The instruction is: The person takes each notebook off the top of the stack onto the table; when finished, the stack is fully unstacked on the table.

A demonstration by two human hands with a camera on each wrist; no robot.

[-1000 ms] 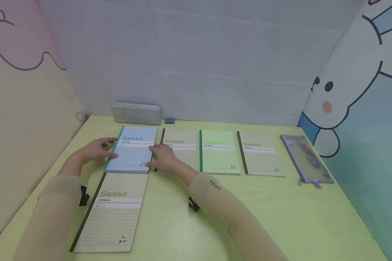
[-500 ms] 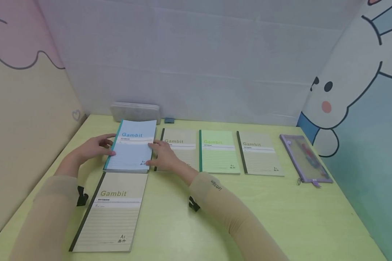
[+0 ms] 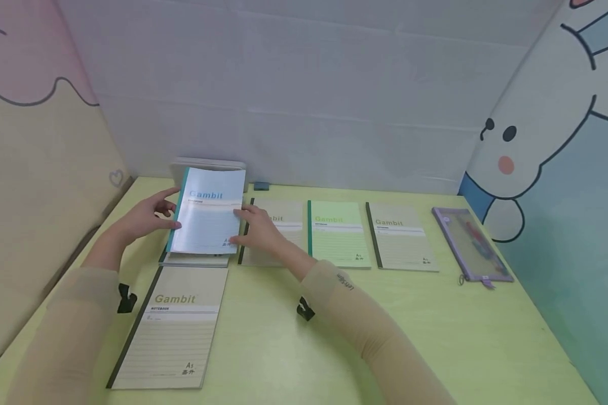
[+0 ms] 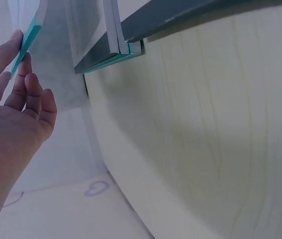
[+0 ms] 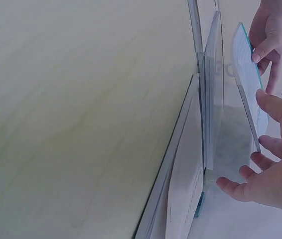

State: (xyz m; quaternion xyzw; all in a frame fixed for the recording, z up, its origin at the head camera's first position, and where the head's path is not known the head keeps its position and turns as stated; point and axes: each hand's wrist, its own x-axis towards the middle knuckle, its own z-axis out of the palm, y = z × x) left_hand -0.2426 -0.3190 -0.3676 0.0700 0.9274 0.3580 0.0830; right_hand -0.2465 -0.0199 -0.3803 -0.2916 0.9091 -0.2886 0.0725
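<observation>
Left hand: the left hand pinches the blue notebook at its spine edge, fingers loosely curled
Right hand: the right hand grips its opposite long edge
Blue notebook: lifted off a small stack of notebooks at the table's back left, cover facing the person, long axis running away from them, title end up
Count: four more notebooks lie flat singly, three tan, one green; one purple pouch; one grey case
</observation>
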